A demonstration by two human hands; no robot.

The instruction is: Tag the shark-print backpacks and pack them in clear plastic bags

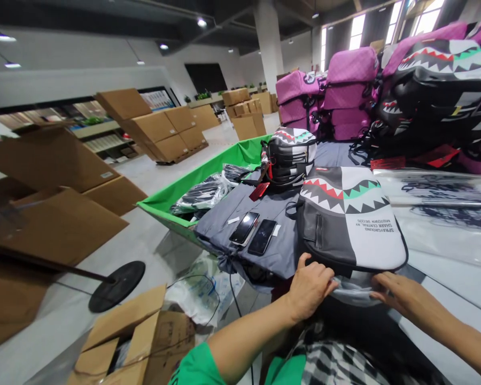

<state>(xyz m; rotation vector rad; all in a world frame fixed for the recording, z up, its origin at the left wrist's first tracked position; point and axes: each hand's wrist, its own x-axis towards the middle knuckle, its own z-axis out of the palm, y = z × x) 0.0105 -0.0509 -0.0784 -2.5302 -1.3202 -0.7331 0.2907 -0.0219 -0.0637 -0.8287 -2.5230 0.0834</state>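
Observation:
A grey, black and white backpack with a shark-mouth print point(350, 222) lies flat on the grey-covered table point(260, 200) in front of me. My left hand point(310, 286) is closed on a clear plastic bag point(350, 289) at the backpack's near edge. My right hand point(396, 291) pinches the same bag from the right side. Two phones point(253, 231) lie on the cloth to the left of the backpack. A second shark-print backpack point(291, 155) stands further back.
Pink and black backpacks point(385, 91) are stacked at the back right. Flat plastic bags point(436, 192) cover the table's right side. A green bin point(192, 184) holds packed bags at left. Cardboard boxes point(64, 214) and a round stand base point(116, 286) sit on the floor.

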